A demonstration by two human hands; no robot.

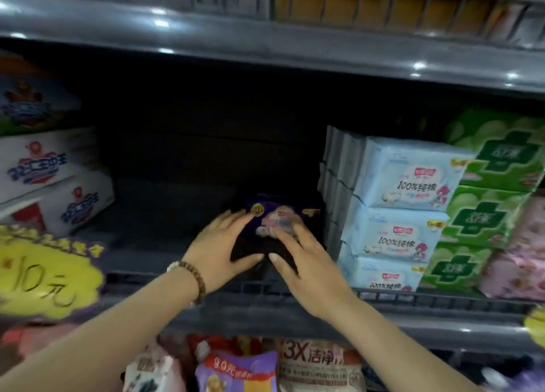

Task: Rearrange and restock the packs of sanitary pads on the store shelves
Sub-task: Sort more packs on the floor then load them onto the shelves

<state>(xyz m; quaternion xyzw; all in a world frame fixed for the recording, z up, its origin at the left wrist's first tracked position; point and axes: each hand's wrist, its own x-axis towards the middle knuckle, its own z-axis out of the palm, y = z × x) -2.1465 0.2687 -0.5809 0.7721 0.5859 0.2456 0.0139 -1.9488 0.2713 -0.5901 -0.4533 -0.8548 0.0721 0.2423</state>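
Head view: dark purple pack [275, 222] with pale pink label and gold badge lies on the middle shelf [153, 253], beside stacked light-blue packs [404, 185]. Left hand [221, 250] and right hand [308, 263] press it, fingers straight, slightly spread.

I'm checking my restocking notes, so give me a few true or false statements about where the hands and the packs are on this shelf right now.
1. The left hand and the right hand both touch the dark purple pack. True.
2. The green packs sit to the right of the light blue packs. True.
3. The light blue packs are stacked to the left of the dark purple pack. False: they are stacked to its right.
4. The beaded bracelet is on the right wrist. False: it is on the left wrist.
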